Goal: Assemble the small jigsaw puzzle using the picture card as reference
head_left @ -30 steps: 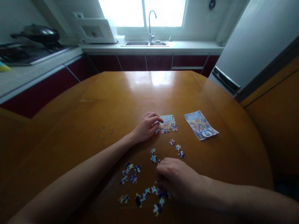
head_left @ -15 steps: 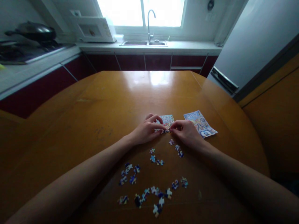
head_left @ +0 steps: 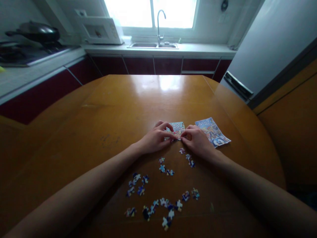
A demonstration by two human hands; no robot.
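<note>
A partly joined jigsaw puzzle [head_left: 177, 127] lies flat on the wooden table, its left side and lower corners covered by my fingers. My left hand [head_left: 157, 136] rests along its left side, fingers bent and thumb and forefinger closed at the lower edge. At the lower right corner, my right hand [head_left: 196, 140] has thumb and forefinger pinched on the edge; a single piece between them cannot be made out. Nearer to me lie loose jigsaw pieces: one [head_left: 182, 150] by the right hand, a pair [head_left: 190, 160] below it, and a small group [head_left: 162, 168] in the middle.
A printed picture sheet [head_left: 213, 131] lies to the right, partly behind my right hand. More loose pieces [head_left: 140, 190] and a spread cluster [head_left: 170, 214] lie on the near part of the table [head_left: 123, 102]. Beyond are a sink [head_left: 143, 45], a wok [head_left: 37, 32] and a fridge [head_left: 269, 43].
My right fingers have shifted slightly at the puzzle's lower edge, and more of its lower part shows between the hands. The left hand and loose pieces stay in place.
</note>
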